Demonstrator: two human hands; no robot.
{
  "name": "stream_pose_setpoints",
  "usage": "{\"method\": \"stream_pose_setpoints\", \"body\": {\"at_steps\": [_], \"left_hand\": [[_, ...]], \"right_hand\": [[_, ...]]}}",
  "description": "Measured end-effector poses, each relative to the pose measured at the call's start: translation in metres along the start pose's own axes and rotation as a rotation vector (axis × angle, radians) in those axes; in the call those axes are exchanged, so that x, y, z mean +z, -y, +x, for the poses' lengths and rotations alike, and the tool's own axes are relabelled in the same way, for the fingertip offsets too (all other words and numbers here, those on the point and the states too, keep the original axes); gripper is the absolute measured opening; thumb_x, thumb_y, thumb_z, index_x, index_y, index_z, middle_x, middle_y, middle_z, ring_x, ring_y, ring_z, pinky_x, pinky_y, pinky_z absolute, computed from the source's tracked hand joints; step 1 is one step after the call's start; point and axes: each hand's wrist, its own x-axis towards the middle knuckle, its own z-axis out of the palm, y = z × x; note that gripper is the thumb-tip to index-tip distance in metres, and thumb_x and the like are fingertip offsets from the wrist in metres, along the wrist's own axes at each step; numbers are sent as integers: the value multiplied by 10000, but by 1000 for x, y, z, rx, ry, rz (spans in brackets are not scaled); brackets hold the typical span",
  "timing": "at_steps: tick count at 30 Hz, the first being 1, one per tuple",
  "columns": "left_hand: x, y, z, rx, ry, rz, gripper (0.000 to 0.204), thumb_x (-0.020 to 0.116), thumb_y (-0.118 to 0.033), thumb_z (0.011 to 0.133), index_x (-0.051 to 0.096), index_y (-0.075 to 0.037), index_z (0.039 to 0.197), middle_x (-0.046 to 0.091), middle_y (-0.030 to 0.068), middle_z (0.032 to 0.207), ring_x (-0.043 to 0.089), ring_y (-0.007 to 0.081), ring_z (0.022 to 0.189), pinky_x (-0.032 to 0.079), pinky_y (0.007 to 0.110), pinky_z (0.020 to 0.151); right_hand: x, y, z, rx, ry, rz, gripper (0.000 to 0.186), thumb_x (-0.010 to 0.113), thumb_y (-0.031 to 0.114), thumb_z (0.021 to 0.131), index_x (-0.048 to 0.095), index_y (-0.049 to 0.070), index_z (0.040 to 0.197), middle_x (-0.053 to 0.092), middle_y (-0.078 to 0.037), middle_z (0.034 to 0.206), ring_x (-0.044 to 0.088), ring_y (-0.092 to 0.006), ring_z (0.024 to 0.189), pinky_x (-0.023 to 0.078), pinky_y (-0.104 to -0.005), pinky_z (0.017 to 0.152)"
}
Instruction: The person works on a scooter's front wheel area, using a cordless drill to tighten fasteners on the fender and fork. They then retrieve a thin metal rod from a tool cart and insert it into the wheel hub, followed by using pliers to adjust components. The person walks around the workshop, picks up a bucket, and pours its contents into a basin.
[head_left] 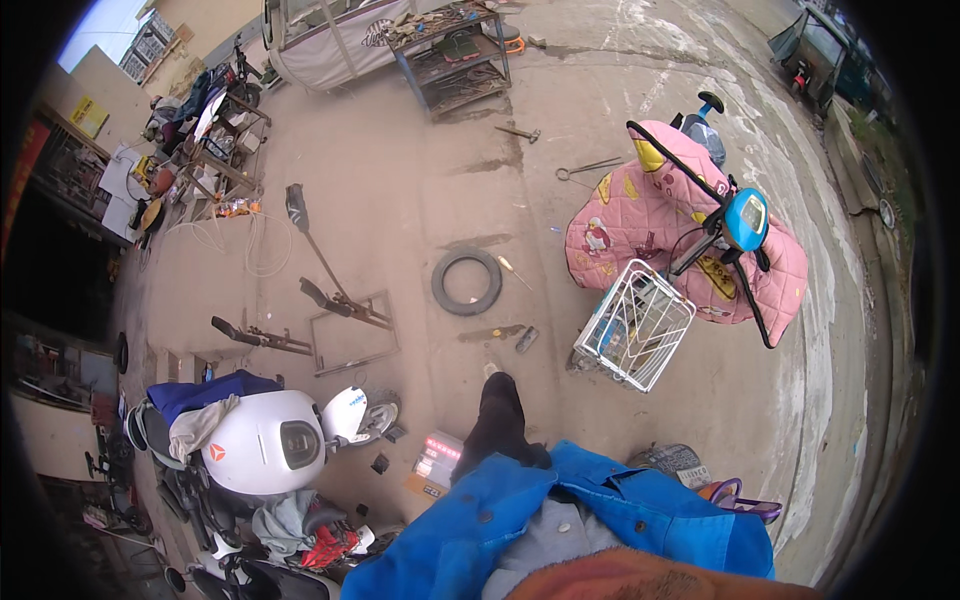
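Neither of my hands shows; the lower middle holds my blue jacket [450, 530] and one dark trouser leg [500, 420]. Ahead of my foot, a black tire [466, 308] lies flat on the dusty ground, with a light-handled screwdriver [514, 271] beside it and a small grey object [526, 339] below it. Farther forward lie a hammer [520, 131] and long tongs [588, 168]. To my right stands a two-wheeler with a pink quilted cover [606, 236] and a white wire basket [635, 325]. A white scooter body [255, 440] is at my left.
A metal stand with padded arms [355, 310] is ahead-left. A tool cart [450, 75] stands by a covered vehicle [320, 50] at the back. Piled goods and a hose [262, 270] line the left side; a dark covered vehicle [810, 65] is at far right.
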Motion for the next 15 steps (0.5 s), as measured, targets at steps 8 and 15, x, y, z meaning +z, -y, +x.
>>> {"method": "stream_pose_setpoints", "body": {"at_steps": [8, 15], "left_hand": [[-96, -181, 237, 160, -83, -90, 232, 724, -92, 818, 757, -27, 1039, 774, 195, 999, 735, 385, 972, 573, 478, 881], [-92, -234, 325, 177, -242, 124, 248, 746, -81, 816, 775, -50, 1060, 785, 196, 1024, 753, 370, 961, 585, 451, 877]], "right_hand": [[13, 131, 27, 93, 97, -9, 282, 647, 218, 947, 809, 95, 1142, 761, -211, 1217, 743, -433, 1064, 600, -503, 940], [-45, 270, 89, 3, 43, 4, 287, 637, 217, 953, 806, 92, 1147, 759, -213, 1224, 741, -439, 1066, 598, -507, 940]]}}
